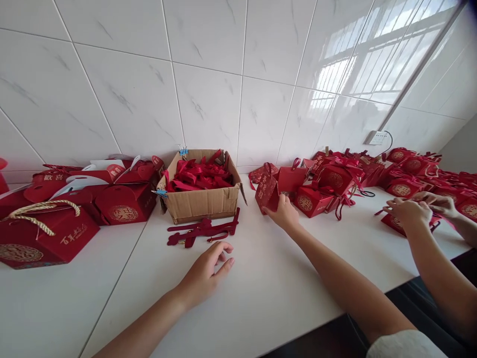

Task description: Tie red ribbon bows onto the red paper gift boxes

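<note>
My left hand (206,271) hovers over or rests on the white table, fingers loosely curled and thumb apart, with nothing in it. Just beyond its fingertips lie several dark red straps (203,229) with small gold-coloured fittings. Farther right, my right hand (283,213) grips the near edge of a red gift box (266,194) with gold lettering on its side. Its fingers are partly hidden by the box. Close beside that box stands a red gift box with a round gold emblem (311,201), tied with ribbon.
A cardboard box (203,205) of red ribbons, with blue binder clips, stands by the tiled wall. Red gift boxes (122,206) fill the left side. More tied boxes (404,186) crowd the right, where another person's hands (410,216) work on a red box. A power strip (375,137) is on the wall.
</note>
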Tool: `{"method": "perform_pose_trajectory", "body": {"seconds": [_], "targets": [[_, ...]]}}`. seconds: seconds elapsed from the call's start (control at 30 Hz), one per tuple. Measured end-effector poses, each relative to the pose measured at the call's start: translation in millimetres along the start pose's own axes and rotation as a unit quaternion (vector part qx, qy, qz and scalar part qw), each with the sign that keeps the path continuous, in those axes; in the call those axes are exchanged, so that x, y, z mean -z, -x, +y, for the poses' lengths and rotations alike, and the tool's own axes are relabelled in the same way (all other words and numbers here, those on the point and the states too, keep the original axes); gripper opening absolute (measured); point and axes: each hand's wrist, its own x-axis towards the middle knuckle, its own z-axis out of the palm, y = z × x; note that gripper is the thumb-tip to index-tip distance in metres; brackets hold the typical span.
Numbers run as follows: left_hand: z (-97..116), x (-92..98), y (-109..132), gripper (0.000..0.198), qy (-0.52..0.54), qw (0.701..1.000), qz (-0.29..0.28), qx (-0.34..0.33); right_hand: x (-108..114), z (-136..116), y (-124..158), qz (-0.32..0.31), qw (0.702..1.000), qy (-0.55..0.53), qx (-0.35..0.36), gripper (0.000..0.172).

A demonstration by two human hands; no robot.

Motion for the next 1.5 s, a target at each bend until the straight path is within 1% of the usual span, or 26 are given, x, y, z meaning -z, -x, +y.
{"method": "perform_pose_trajectory", "body": {"seconds": [0.07, 0.17, 0.3, 0.37, 0.5, 0.57, 0.63, 0.7, 0.77, 0.87, 0.93, 0.97, 1.03, 1.1, 1.17, 1.23, 1.3, 1.37, 1.43, 1.5], "targets": [[1.2, 0.1, -0.2, 0.024, -0.003, 1.0, -0.002, 0.005, -5.5, 5.1, -15.4, 0.008, 1.0, -0.002, -0.025, 0.067], [3.5, 0.4, -1.2, 0.025, -0.006, 1.0, -0.012, 0.017, -13.8, 18.0, -35.3, 0.036, 0.997, -0.004, -0.074, 0.067], [5.7, 2.2, -2.4, 0.026, -0.007, 0.999, -0.016, 0.034, -27.1, 32.9, -51.0, 0.082, 0.989, -0.003, -0.12, 0.052], [5.8, 3.1, -2.3, 0.026, -0.009, 0.999, -0.02, 0.033, -32.8, 37.7, -53.4, 0.093, 0.988, -0.005, -0.127, 0.045], [5.1, 2.5, -0.7, 0.026, -0.024, 0.999, -0.025, 0.019, -38.2, 44.2, -49.7, 0.099, 0.987, -0.016, -0.129, 0.039], [3.9, 1.5, -0.3, 0.025, -0.044, 0.999, -0.008, 0.008, -37.8, 45.8, -45.1, 0.099, 0.987, -0.022, -0.124, 0.037], [1.4, 1.1, -1.4, 0.022, -0.086, 0.995, 0.029, -0.03, -36.2, 45.7, -38.8, 0.096, 0.989, -0.026, -0.109, 0.036], [-2.4, 1.8, -4.5, 0.017, -0.135, 0.984, 0.083, -0.076, -33.6, 43.5, -30.4, 0.088, 0.992, -0.029, -0.083, 0.036], [-7.1, 3.4, -9.1, 0.016, -0.175, 0.967, 0.155, -0.099, -30.9, 39.8, -19.9, 0.073, 0.996, -0.033, -0.048, 0.036], [-15.1, 6.0, -14.8, 0.023, -0.218, 0.934, 0.273, -0.074, -27.6, 32.5, -2.1, 0.044, 0.998, -0.048, 0.004, 0.036], [-19.8, 6.7, -15.9, 0.033, -0.248, 0.912, 0.322, -0.045, -27.0, 26.3, 9.6, 0.024, 0.997, -0.065, 0.034, 0.037], [-21.5, 6.6, -15.6, 0.037, -0.262, 0.905, 0.333, -0.03, -27.3, 22.4, 15.1, 0.013, 0.996, -0.075, 0.046, 0.038], [-22.9, 5.5, -14.3, 0.039, -0.285, 0.898, 0.335, -0.006, -29.0, 12.7, 25.9, -0.01, 0.993, -0.099, 0.068, 0.036], [-21.6, 4.0, -13.5, 0.035, -0.302, 0.895, 0.328, 0.004, -31.3, 0.6, 37.6, -0.031, 0.987, -0.124, 0.101, 0.033], [-19.0, 2.5, -13.8, 0.028, -0.312, 0.895, 0.32, 0.008, -32.5, -12.7, 50.9, -0.048, 0.974, -0.148, 0.163, 0.033], [-17.7, 2.0, -15.0, 0.019, -0.314, 0.896, 0.315, 0.015, -32.0, -25.9, 64.4, -0.065, 0.95, -0.167, 0.256, 0.036], [-18.9, 2.8, -16.4, 0.012, -0.308, 0.898, 0.312, 0.031, -30.2, -38.1, 75.2, -0.087, 0.913, -0.177, 0.357, 0.036], [-22.4, 4.6, -17.3, 0.008, -0.294, 0.901, 0.314, 0.054, -29.2, -49.4, 80.9, -0.107, 0.877, -0.177, 0.433, 0.034], [-26.4, 6.6, -17.5, 0.007, -0.279, 0.902, 0.319, 0.077, -30.8, -60.4, 81.3, -0.118, 0.857, -0.172, 0.471, 0.027], [-29.4, 8.0, -17.0, 0.01, -0.265, 0.904, 0.321, 0.092, -34.7, -70.4, 78.8, -0.123, 0.851, -0.167, 0.483, 0.022]]}}
